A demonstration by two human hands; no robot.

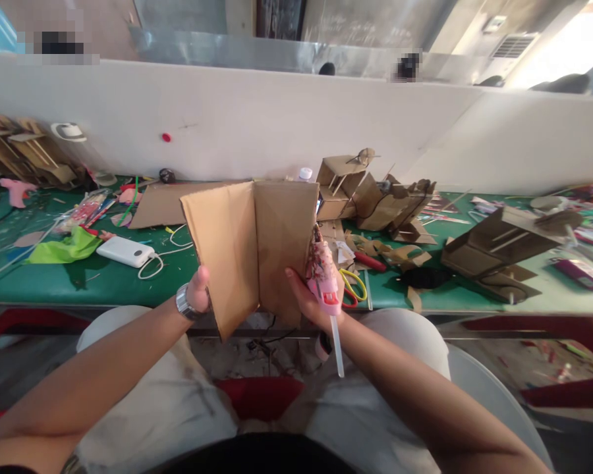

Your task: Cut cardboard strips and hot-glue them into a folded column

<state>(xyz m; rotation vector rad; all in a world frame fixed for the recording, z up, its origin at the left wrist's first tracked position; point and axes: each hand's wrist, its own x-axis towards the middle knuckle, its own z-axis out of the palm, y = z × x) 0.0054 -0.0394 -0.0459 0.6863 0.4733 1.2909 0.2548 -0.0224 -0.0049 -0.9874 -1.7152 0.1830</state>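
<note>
A folded piece of cardboard [227, 257] stands open like a book in front of me, above the table's front edge. My left hand [201, 293] grips its left panel at the outer edge, thumb showing and the other fingers hidden behind. At the right panel is my right hand [306, 299], its thumb against the cardboard. The same hand holds a pink hot glue gun [326, 280], and a clear glue stick [337, 345] sticks out of its back end. The gun's nozzle is partly hidden beside the cardboard's right edge.
Cardboard structures with thin sticks [499, 247] stand on the green table [69, 286]. Yellow-handled scissors [353, 286] lie close to my right hand. A white power bank [125, 251] with a cable lies left. A white partition [277, 118] rises behind the table.
</note>
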